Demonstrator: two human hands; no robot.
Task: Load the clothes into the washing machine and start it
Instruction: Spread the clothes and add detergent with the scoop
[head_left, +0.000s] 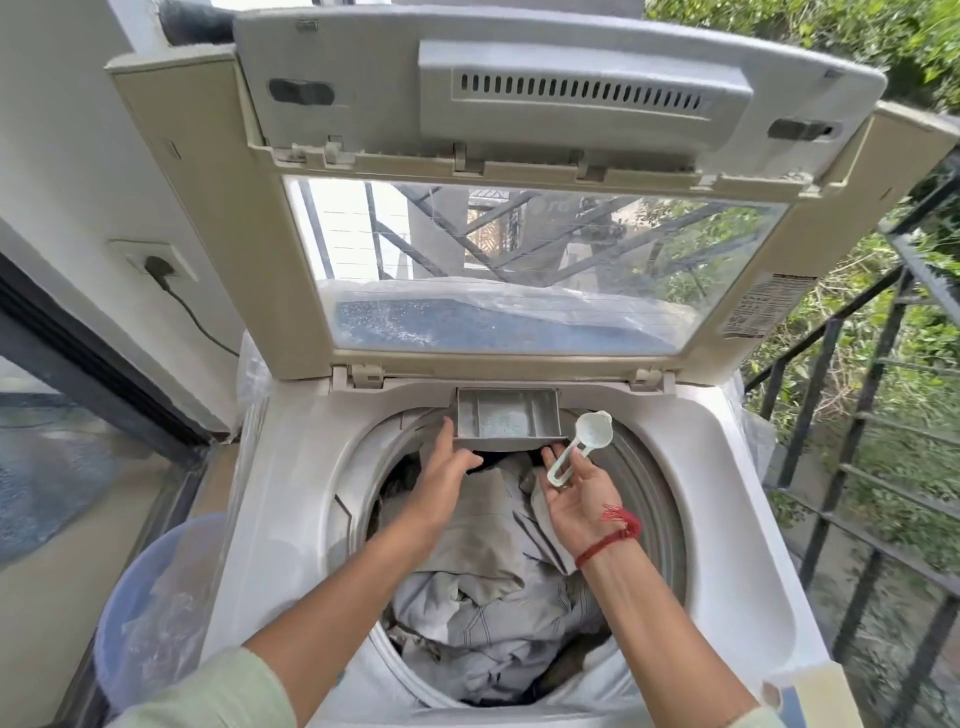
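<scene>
At the back rim of the white top-loading washing machine, a grey plastic detergent drawer is sticking out over the drum, with pale powder specks lying in its middle compartment. I am watching the left hand reaching to the drawer's front left corner: its fingers are lying straight against the drawer's left side and the thumb is spreading out just under the front edge. The right hand is turning palm up, its thumb pinching the looped handle of a pale green plastic scoop against the fingers, while the fingertips are touching the underside of the drawer's front right corner. The scoop's bowl is pointing up and away, just right of the drawer. A red thread bracelet is circling the right wrist.

Crumpled grey and beige clothes are sitting inside the drum, filling most of it. The beige-framed lid with its clear window is standing open. A white printed label is showing on the lid's right frame; its print is too small for me to read. A translucent blue round tub is standing left of the machine, and a black plug is sitting in the white wall socket.
</scene>
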